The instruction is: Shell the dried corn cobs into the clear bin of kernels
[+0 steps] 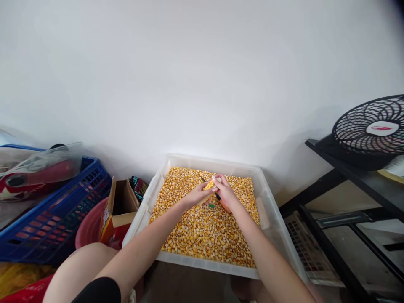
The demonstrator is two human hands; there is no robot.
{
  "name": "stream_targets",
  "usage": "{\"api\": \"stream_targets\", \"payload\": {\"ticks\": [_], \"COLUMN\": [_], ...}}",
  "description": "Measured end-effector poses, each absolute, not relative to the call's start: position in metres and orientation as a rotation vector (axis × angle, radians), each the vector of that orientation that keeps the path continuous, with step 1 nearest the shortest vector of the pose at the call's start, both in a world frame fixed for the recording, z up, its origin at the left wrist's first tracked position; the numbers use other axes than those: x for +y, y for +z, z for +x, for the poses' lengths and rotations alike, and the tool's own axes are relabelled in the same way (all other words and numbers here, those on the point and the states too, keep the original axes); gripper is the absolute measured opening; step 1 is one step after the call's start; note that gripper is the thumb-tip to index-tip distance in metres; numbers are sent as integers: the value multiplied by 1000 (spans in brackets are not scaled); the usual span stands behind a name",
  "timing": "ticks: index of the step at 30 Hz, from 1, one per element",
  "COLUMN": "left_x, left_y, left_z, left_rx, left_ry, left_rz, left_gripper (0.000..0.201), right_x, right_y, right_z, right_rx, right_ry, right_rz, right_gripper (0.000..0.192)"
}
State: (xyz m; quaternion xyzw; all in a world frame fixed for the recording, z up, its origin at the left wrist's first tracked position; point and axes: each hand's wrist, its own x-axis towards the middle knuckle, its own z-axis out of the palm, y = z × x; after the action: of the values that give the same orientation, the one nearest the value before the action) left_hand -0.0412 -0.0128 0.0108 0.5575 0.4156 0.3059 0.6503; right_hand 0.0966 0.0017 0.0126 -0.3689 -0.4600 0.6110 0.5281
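Both hands meet over the middle of a clear plastic tub (268, 219): the left hand (197, 194) and the right hand (224, 191) have their fingers clamped together around 1 corn cob (208, 185), held just above the loose kernels (205, 229). The kernels already cover the tub's whole floor, so much shelling looks done, while this cob still carries kernels. A small dark tool (202, 179) seems to lie by the cob, too small to identify; a black fan (372, 130) sits on the right.
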Motion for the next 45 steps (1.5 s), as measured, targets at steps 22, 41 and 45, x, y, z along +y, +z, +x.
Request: {"api": "stream_targets", "payload": {"ticks": [22,41,45], "left_x": [-8,-13,-14], "left_y": [11,10,14], "left_z": [-50,-46,-46], "left_rx": [814,1023,991], "left_ry": [523,560,617], "left_rz": [1079,1282,1302], "left_gripper": [55,64,59], "right_x": [8,6,9], "right_y": [9,14,9], "right_z": [100,101,103], "right_rx": [-852,-876,-864], "right_ry": [1470,1448,1433], "right_rz": [-875,-878,-893], "right_gripper": [26,26,27]}}
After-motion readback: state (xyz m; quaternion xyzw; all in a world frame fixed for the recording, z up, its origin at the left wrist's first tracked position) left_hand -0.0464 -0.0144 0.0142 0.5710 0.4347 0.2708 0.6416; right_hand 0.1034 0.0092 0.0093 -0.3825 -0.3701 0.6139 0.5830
